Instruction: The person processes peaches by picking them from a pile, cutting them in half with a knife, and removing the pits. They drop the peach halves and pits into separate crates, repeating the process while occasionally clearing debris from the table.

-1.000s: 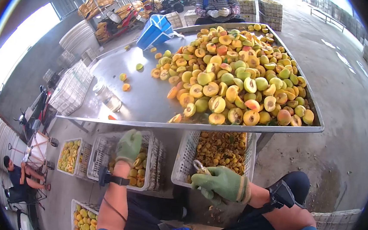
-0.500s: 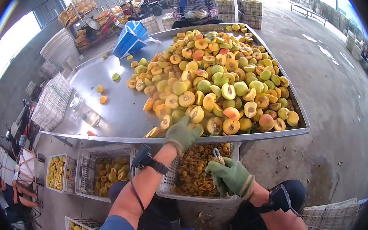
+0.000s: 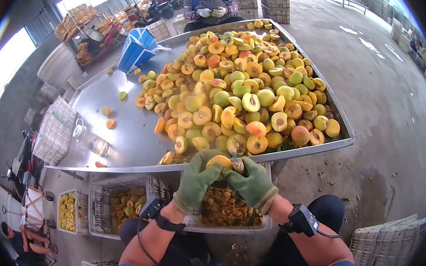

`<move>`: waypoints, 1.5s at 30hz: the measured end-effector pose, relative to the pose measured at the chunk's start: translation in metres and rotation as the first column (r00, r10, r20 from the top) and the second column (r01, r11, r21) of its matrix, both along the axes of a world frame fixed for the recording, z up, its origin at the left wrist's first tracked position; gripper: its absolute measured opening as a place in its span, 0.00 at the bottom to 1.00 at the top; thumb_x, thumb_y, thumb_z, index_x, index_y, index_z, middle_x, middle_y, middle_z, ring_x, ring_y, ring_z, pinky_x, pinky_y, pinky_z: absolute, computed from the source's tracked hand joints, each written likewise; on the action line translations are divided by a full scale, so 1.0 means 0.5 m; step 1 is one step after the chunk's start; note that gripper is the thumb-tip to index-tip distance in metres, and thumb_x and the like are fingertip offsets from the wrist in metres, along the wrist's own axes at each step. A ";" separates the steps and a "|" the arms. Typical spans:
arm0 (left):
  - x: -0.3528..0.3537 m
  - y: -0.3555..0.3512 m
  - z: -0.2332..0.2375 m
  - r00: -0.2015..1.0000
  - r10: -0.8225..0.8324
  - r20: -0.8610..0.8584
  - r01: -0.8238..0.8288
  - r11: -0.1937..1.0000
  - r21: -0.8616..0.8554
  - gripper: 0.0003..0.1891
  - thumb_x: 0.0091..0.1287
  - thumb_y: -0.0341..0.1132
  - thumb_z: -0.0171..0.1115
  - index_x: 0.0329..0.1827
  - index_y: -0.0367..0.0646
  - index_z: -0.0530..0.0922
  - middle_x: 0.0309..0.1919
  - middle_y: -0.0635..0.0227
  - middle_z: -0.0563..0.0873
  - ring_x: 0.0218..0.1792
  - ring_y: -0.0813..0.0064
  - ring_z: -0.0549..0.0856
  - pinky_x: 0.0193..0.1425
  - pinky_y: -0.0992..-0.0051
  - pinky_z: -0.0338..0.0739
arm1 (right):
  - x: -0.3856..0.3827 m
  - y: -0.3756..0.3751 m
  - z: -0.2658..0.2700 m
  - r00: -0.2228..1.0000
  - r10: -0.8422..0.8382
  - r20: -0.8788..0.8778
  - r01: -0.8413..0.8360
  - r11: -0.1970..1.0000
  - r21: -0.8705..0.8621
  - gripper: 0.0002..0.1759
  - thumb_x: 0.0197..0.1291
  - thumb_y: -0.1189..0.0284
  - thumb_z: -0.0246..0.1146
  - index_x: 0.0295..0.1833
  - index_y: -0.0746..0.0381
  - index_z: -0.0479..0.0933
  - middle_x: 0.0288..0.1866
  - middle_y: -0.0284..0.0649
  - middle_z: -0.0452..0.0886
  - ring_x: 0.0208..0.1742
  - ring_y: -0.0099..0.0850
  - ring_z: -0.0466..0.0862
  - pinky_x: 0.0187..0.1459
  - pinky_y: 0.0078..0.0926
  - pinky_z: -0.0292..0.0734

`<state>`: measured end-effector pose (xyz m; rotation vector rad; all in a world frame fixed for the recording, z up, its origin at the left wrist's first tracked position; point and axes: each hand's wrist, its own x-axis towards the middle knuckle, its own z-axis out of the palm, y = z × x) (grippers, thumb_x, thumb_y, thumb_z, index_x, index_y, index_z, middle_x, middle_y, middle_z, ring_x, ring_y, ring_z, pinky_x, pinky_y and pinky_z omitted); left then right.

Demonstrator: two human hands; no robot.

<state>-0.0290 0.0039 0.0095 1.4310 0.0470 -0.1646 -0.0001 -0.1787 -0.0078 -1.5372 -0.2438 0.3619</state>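
Gloved in green, my left hand (image 3: 192, 184) is closed around a yellow peach half (image 3: 219, 161) at the front edge of the metal table. My right hand (image 3: 254, 185), also gloved, grips a small metal pitting tool (image 3: 234, 155) whose end is at the fruit; my fingers hide part of it. Both hands meet at the peach half. Just beyond them is a large heap of halved peaches (image 3: 235, 102) on the metal table (image 3: 135, 163). Beneath my hands stands a crate (image 3: 228, 230) holding brown-yellow peach scraps (image 3: 229, 208).
Crates of peach halves (image 3: 126, 211) (image 3: 67, 210) stand at lower left. On the table lie a clear jar (image 3: 91, 141) and a blue bag (image 3: 138, 49). A person in a checked shirt (image 3: 210, 5) sits across the table. Stacked crates (image 3: 389, 247) are at lower right.
My left hand has come back from the heap's edge with a peach half. My right hand has risen from above the scraps crate, bringing the pitting tool to the fruit.
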 end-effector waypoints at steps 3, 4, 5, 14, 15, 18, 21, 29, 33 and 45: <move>0.001 0.029 0.036 0.970 -0.243 -0.005 0.243 0.969 0.045 0.24 0.83 0.49 0.49 0.69 0.38 0.74 0.55 0.66 0.85 0.53 0.72 0.86 0.50 0.70 0.85 | 0.005 -0.002 0.008 0.967 0.021 0.253 0.030 0.981 -0.194 0.14 0.67 0.64 0.70 0.46 0.64 0.79 0.35 0.46 0.86 0.36 0.30 0.85 0.40 0.34 0.79; 0.008 0.040 0.017 0.972 -0.235 -0.020 0.235 0.972 0.021 0.25 0.83 0.50 0.49 0.69 0.38 0.74 0.54 0.66 0.85 0.53 0.72 0.86 0.49 0.71 0.85 | 0.005 0.000 0.007 0.942 0.043 0.333 0.049 0.963 -0.264 0.13 0.67 0.64 0.70 0.45 0.63 0.79 0.35 0.48 0.86 0.36 0.31 0.85 0.39 0.34 0.79; 0.013 0.050 -0.001 0.974 -0.225 -0.037 0.225 0.974 -0.006 0.26 0.83 0.51 0.48 0.68 0.38 0.75 0.54 0.66 0.85 0.52 0.72 0.86 0.49 0.71 0.85 | 0.002 0.003 0.003 0.944 0.011 0.330 0.073 0.968 -0.239 0.13 0.67 0.64 0.70 0.44 0.63 0.79 0.35 0.50 0.85 0.35 0.33 0.85 0.39 0.35 0.79; -0.005 0.056 -0.048 0.994 0.055 0.094 -0.044 0.993 -0.109 0.27 0.84 0.53 0.45 0.71 0.40 0.74 0.57 0.61 0.86 0.53 0.71 0.86 0.57 0.70 0.84 | -0.044 0.010 0.009 0.954 0.111 0.279 -0.005 0.935 -0.354 0.14 0.66 0.65 0.70 0.42 0.64 0.77 0.29 0.49 0.84 0.30 0.40 0.86 0.35 0.38 0.78; -0.006 0.040 -0.047 0.987 0.071 0.142 -0.068 0.997 -0.028 0.28 0.84 0.54 0.45 0.72 0.40 0.73 0.58 0.60 0.86 0.53 0.70 0.86 0.57 0.70 0.84 | -0.047 0.010 0.015 0.954 0.159 0.255 -0.045 0.914 -0.403 0.15 0.66 0.63 0.69 0.45 0.63 0.77 0.33 0.54 0.85 0.37 0.55 0.87 0.37 0.45 0.78; -0.009 0.014 -0.044 0.981 0.085 0.173 -0.087 0.996 0.004 0.29 0.83 0.55 0.45 0.73 0.41 0.72 0.59 0.60 0.85 0.53 0.70 0.87 0.53 0.71 0.86 | -0.044 0.010 0.012 0.934 0.223 0.279 -0.079 0.890 -0.449 0.17 0.68 0.59 0.66 0.46 0.62 0.75 0.37 0.56 0.85 0.43 0.59 0.85 0.42 0.51 0.78; -0.009 0.009 -0.049 0.997 0.022 0.074 -0.016 0.996 -0.083 0.30 0.83 0.56 0.46 0.73 0.41 0.72 0.60 0.60 0.85 0.52 0.71 0.87 0.47 0.73 0.87 | -0.040 -0.003 0.010 0.945 0.211 0.251 -0.056 0.858 -0.511 0.16 0.69 0.60 0.65 0.50 0.61 0.75 0.40 0.56 0.85 0.45 0.59 0.85 0.44 0.53 0.78; -0.003 0.010 -0.042 0.996 0.007 0.089 -0.015 0.995 0.098 0.27 0.82 0.54 0.51 0.67 0.40 0.76 0.54 0.61 0.87 0.45 0.74 0.89 0.41 0.76 0.88 | -0.035 0.010 -0.022 0.888 0.243 0.391 0.059 0.782 -0.620 0.17 0.67 0.63 0.65 0.53 0.62 0.73 0.39 0.53 0.86 0.42 0.56 0.86 0.42 0.51 0.79; 0.001 -0.011 -0.040 0.990 0.113 0.085 -0.120 0.989 0.087 0.23 0.83 0.49 0.53 0.66 0.39 0.77 0.51 0.63 0.87 0.46 0.76 0.87 0.48 0.75 0.86 | -0.046 0.019 -0.024 0.894 0.254 0.369 0.060 0.749 -0.660 0.15 0.68 0.65 0.63 0.53 0.62 0.73 0.40 0.53 0.86 0.41 0.55 0.86 0.41 0.51 0.80; -0.019 -0.033 -0.059 0.939 0.243 0.243 -0.291 0.939 0.182 0.21 0.84 0.48 0.49 0.63 0.39 0.77 0.50 0.63 0.87 0.48 0.75 0.86 0.56 0.72 0.83 | -0.067 0.045 -0.014 0.905 0.294 0.306 0.019 0.693 -0.721 0.10 0.68 0.71 0.58 0.51 0.64 0.73 0.38 0.51 0.87 0.40 0.48 0.90 0.39 0.46 0.83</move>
